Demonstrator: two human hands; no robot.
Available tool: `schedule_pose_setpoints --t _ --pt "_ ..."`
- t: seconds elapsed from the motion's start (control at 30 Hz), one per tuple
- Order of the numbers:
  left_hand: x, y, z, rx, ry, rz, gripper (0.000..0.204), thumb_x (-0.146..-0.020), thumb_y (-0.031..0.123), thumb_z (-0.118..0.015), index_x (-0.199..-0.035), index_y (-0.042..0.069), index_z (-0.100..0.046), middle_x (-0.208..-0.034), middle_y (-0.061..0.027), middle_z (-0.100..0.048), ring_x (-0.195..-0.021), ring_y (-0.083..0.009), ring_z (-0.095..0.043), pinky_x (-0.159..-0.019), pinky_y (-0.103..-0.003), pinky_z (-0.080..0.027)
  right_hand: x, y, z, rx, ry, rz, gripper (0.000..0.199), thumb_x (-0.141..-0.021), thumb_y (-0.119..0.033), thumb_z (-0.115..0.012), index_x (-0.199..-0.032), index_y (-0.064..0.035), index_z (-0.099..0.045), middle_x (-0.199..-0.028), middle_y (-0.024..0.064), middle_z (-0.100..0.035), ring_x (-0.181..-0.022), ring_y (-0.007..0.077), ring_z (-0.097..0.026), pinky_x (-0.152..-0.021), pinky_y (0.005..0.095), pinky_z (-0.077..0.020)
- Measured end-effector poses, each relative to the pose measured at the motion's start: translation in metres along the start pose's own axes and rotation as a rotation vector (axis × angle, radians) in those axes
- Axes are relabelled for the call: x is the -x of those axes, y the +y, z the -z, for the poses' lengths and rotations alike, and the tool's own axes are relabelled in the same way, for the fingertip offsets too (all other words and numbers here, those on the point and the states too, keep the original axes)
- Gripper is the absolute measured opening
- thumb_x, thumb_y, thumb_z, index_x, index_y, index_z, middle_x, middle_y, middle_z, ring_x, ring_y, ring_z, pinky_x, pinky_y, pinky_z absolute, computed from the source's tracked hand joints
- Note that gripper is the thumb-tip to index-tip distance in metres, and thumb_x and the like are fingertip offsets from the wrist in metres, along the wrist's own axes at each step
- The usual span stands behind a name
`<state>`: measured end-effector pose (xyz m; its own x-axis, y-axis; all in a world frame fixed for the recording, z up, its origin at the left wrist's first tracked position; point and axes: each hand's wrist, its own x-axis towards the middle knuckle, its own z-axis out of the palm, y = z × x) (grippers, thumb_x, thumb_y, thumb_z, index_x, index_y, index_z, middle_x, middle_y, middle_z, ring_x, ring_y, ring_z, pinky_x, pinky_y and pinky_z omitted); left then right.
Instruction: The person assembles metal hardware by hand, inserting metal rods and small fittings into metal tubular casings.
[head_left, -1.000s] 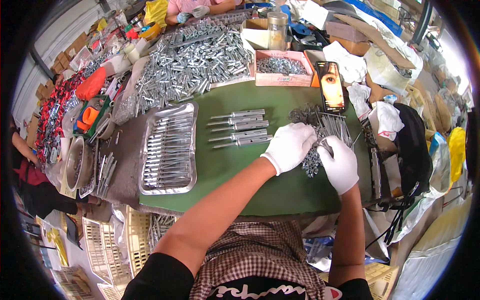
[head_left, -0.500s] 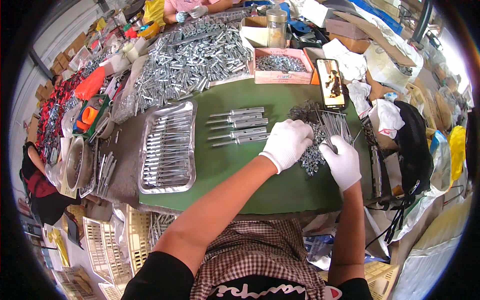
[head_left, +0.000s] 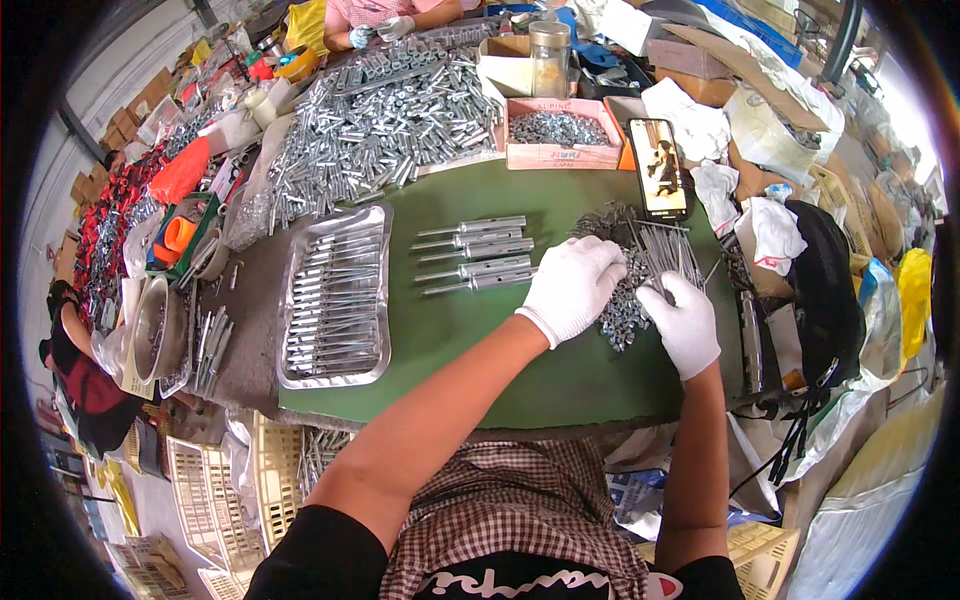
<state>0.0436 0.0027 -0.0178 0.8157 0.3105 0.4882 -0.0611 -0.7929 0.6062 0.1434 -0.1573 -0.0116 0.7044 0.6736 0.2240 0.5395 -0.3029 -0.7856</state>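
My left hand [head_left: 572, 292], in a white glove, reaches into a heap of dark, thin wire-like parts [head_left: 606, 222] and small silver nut-like pieces [head_left: 622, 322]. Its fingers are bent together, and what they grip is hidden. Beside it, my right hand [head_left: 684, 330], also gloved, has thumb and finger closed at the near ends of a bundle of thin metal rods [head_left: 668, 250]. Whatever sits in that pinch is too small to make out. Left of my hands, several metal tubes with thin rods sticking out [head_left: 478, 254] lie in pairs on the green mat [head_left: 440, 370].
A metal tray [head_left: 384, 350] of similar tube-and-rod pieces lies at left. Behind the mat are a large heap of metal tubes [head_left: 380, 130], a pink box [head_left: 565, 156] of small parts and a propped phone [head_left: 658, 170]. A person's gloved hands [head_left: 380, 32] work across the table.
Both hands stay at the heap with only slight shifts of the fingers. The person across the table has moved their hands a little.
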Motion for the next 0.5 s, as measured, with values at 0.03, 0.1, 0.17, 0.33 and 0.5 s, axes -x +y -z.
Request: schedule_pose_setpoints --t 0.03,0.1,0.17,0.33,0.5 --pt "0.0 -0.001 0.001 0.004 0.015 0.005 0.012 -0.088 0.015 -0.061 -0.088 0.005 -0.065 -0.085 -0.0175 -0.063 -0.085 -0.0377 -0.06 -0.078 -0.046 -0.048 0.0 -0.003 0.001 0.067 -0.044 -0.004 0.027 -0.084 -0.022 -0.069 -0.082 0.0015 -0.057 -0.07 0.0176 -0.055 -0.06 0.0267 -0.051 -0.06 0.0372 -0.0432" --pt "0.0 -0.001 0.0 0.0 0.01 0.012 0.012 -0.088 0.015 -0.06 -0.088 0.004 -0.065 -0.085 -0.0177 -0.063 -0.085 -0.0378 -0.06 -0.078 -0.046 -0.048 0.0 -0.002 -0.002 0.132 -0.073 0.019 0.028 -0.084 -0.024 -0.069 -0.081 0.0014 -0.057 -0.071 0.0189 -0.056 -0.062 0.0306 -0.053 -0.06 0.039 -0.0432" --pt "0.001 -0.001 -0.002 -0.001 0.003 0.02 0.013 -0.089 0.016 -0.06 -0.088 0.004 -0.065 -0.085 -0.0178 -0.063 -0.085 -0.038 -0.06 -0.079 -0.046 -0.048 -0.001 -0.003 -0.002 0.198 -0.101 0.038 0.029 -0.084 -0.025 -0.069 -0.08 0.0014 -0.057 -0.073 0.0203 -0.058 -0.064 0.0345 -0.055 -0.061 0.0408 -0.0433" --pt "0.0 -0.002 0.001 0.019 -0.005 0.006 0.014 -0.089 0.016 -0.059 -0.089 0.004 -0.064 -0.085 -0.018 -0.062 -0.085 -0.0381 -0.06 -0.079 -0.046 -0.048 -0.004 -0.01 0.005 0.185 -0.085 0.033 0.022 -0.084 -0.021 -0.068 -0.084 -0.001 -0.059 -0.073 0.0178 -0.06 -0.065 0.0325 -0.058 -0.063 0.0396 -0.0457" --pt "0.001 0.003 0.002 0.019 -0.021 -0.003 0.014 -0.089 0.016 -0.06 -0.088 0.003 -0.064 -0.084 -0.0178 -0.062 -0.085 -0.038 -0.06 -0.078 -0.046 -0.048 -0.004 -0.005 0.006 -0.123 -0.047 0.006 0.013 -0.084 -0.011 -0.069 -0.089 -0.0005 -0.064 -0.072 0.006 -0.063 -0.065 0.0104 -0.056 -0.063 0.0281 -0.0469"
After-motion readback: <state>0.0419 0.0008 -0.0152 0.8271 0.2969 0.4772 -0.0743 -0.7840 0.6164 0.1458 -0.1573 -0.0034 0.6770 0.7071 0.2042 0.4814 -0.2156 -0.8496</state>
